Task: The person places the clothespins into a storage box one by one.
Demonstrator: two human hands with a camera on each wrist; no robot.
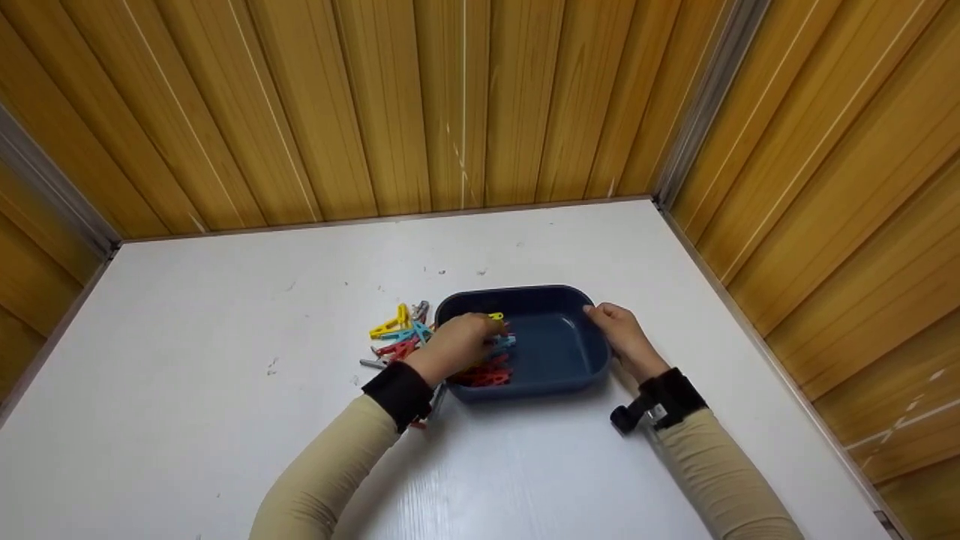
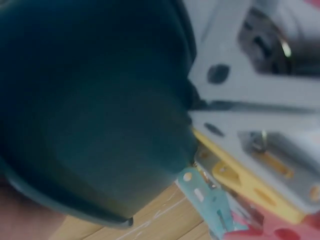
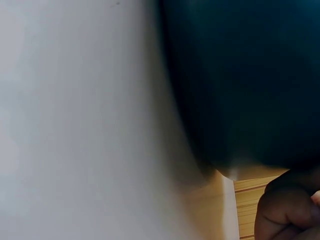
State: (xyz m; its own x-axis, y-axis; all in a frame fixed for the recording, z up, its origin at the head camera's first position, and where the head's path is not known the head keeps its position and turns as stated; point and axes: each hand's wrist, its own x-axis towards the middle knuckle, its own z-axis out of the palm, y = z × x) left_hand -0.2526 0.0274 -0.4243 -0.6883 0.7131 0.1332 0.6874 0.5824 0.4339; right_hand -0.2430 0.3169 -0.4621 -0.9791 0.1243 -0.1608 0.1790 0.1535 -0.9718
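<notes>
Fingers of the right hand (image 1: 628, 337) are gripping a dark-blue, rounded-rectangular tub (image 1: 559, 349) toward the right edge of the white desk (image 1: 187, 375); those of the left hand (image 1: 459, 343) are occupying its left end, grasp impossible to tell. Multicoloured plastic clothespins (image 1: 399, 347) are lying inside and just left.

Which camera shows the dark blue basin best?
The head view: most of the dark blue basin shows, rim and floor, though the left hand hides part. The left wrist view shows it close and cropped; the right wrist view, only a dark, cropped section.
</notes>
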